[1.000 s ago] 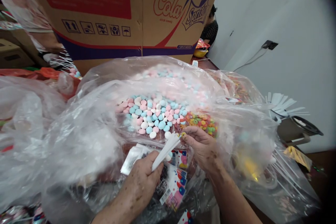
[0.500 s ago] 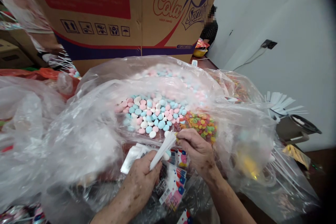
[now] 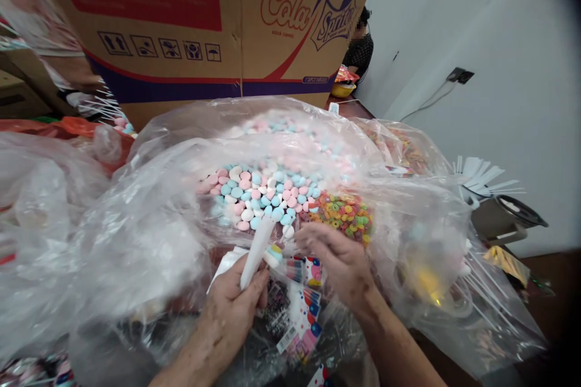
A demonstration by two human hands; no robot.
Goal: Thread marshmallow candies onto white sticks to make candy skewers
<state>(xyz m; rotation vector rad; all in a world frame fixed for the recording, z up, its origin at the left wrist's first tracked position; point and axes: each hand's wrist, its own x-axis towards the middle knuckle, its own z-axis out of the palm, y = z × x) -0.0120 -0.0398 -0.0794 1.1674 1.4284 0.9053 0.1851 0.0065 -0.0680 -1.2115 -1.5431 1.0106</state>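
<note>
My left hand [image 3: 229,308] is closed round a bunch of thin white sticks [image 3: 255,250] that points up toward the sweets. My right hand [image 3: 338,260] hovers just right of the sticks, fingers bent and blurred, beside a small pastel sweet [image 3: 273,254]. Both hands are inside a big clear plastic bag [image 3: 149,242]. In it lie pink, blue and white round candies [image 3: 261,190] and a heap of small multicoloured ring candies [image 3: 345,213]. Printed paper packets [image 3: 302,314] lie under my hands.
A large Cola and Sprite cardboard box [image 3: 204,18] stands behind the bag. Another person [image 3: 359,48] is at the back by a white wall. More white sticks [image 3: 481,178] fan out at the right near a dark round object [image 3: 517,211]. Crumpled plastic fills the left.
My left hand has tilted the sticks more upright and to the left. My right hand has come off the stick tips and moved slightly down and right.
</note>
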